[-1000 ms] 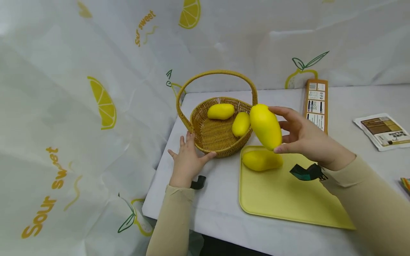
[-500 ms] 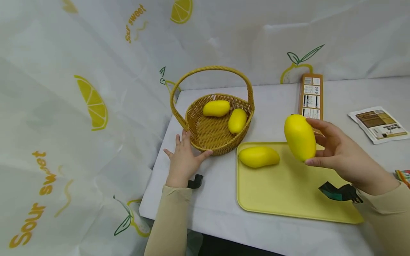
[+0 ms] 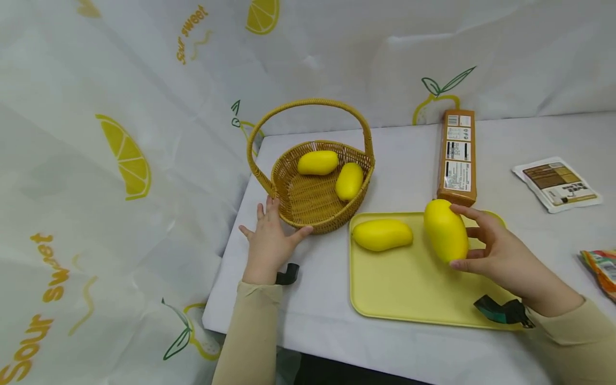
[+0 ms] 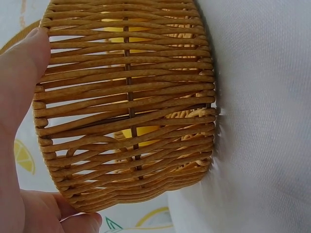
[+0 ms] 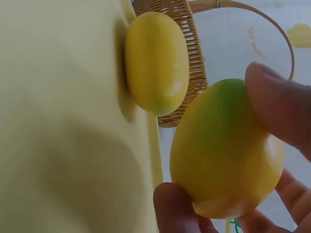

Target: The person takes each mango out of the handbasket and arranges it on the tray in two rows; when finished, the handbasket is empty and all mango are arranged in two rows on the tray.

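My right hand [image 3: 495,254] holds a yellow mango [image 3: 445,231] between thumb and fingers, over the yellow tray [image 3: 399,294]. In the right wrist view this mango [image 5: 223,155] has a green blush near one end. Another mango [image 3: 382,235] lies at the tray's left end. To the left stands a wicker basket [image 3: 313,206] with a tall arched handle and two mangoes inside, one at the back [image 3: 318,162] and one at the right [image 3: 349,182]. My left hand [image 3: 270,243], fingers spread, touches the basket's near left side; the left wrist view shows its thumb [image 4: 29,63] at the rim.
Behind the tray lies a long orange-brown box [image 3: 457,160]. A flat white-and-brown pouch [image 3: 557,183] is farther right, and a colourful packet [image 3: 603,270] shows at the right edge. A lemon-printed sheet [image 3: 327,59] hangs behind and left of the white-covered table [image 3: 317,315].
My right hand has carried the mango away from the basket's right side, rightward and lower over the tray. My left hand stays at the basket. The head view has shifted slightly.
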Available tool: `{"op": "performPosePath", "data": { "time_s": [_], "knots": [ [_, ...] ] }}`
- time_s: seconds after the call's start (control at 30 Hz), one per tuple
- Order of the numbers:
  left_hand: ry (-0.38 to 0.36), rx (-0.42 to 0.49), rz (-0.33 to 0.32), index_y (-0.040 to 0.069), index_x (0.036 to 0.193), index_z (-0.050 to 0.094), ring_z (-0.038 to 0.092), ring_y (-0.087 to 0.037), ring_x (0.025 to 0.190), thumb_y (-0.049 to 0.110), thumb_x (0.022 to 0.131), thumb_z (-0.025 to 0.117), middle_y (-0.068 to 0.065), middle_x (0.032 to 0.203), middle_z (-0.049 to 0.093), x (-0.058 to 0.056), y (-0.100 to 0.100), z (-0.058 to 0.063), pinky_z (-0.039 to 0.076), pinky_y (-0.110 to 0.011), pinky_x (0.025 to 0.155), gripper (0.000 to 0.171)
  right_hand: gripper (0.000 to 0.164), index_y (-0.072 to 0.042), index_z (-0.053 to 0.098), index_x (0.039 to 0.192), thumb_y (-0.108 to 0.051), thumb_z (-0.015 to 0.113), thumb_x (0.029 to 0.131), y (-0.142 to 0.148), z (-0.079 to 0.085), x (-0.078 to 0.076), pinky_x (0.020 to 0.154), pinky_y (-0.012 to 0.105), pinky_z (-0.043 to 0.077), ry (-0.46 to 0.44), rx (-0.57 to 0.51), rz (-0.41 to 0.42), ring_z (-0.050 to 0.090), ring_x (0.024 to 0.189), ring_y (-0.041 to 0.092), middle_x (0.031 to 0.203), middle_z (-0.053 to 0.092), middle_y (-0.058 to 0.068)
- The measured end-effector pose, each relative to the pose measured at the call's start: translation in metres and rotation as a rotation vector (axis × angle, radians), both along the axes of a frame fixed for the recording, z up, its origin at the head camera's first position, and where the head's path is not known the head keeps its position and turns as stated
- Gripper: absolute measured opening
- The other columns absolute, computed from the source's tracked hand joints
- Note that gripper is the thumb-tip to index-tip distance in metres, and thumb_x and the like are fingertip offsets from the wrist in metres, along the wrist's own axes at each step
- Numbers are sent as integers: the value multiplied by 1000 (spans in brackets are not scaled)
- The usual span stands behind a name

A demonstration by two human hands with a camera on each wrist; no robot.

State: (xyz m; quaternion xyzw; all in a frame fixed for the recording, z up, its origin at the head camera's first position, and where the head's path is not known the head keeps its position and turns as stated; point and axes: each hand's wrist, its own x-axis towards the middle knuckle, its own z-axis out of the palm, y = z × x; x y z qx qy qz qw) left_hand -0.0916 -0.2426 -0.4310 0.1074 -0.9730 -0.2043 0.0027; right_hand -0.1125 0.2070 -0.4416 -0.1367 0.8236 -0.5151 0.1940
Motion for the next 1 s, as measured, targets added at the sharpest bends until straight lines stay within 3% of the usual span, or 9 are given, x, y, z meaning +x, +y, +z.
{"op": "performPosePath", "data": {
  "time_s": [0.1,0.2,0.5,0.7,1.0],
  "knots": [
    [-1,-3,1,11,178,18,7,-43,172,75,93,75,-10,187,11,1,-2,1,-4,-93,117,121,120,-16,14,178,-4,92,88,0,-1,1,80,20,62,-11,57,-3,59,130,54,173,18,36],
    [-4,-3,5,12,178,18,7,-42,173,76,93,75,-10,187,11,2,-4,2,-4,-93,118,121,120,-14,14,178,-7,93,88,1,-3,2,80,17,60,-19,88,-12,56,133,62,172,22,39],
    [-5,6,9,12,178,18,7,-41,173,75,92,76,-10,187,11,2,-5,2,-6,-92,118,122,122,-13,14,178,-19,96,88,7,-6,0,77,18,54,-33,177,-70,52,135,65,160,36,47],
    [-12,14,6,13,179,16,5,-40,173,75,91,77,-9,187,11,2,-3,2,-7,-92,119,123,122,-10,17,177,-20,97,86,9,-5,-1,80,26,52,-1,236,-101,49,135,64,164,32,44],
    [-7,10,1,13,179,17,6,-41,173,75,92,76,-9,187,11,0,0,0,-5,-92,119,122,118,-3,23,174,-19,98,84,8,-5,3,77,24,52,50,271,-115,51,132,65,165,32,43]
  ]
}}
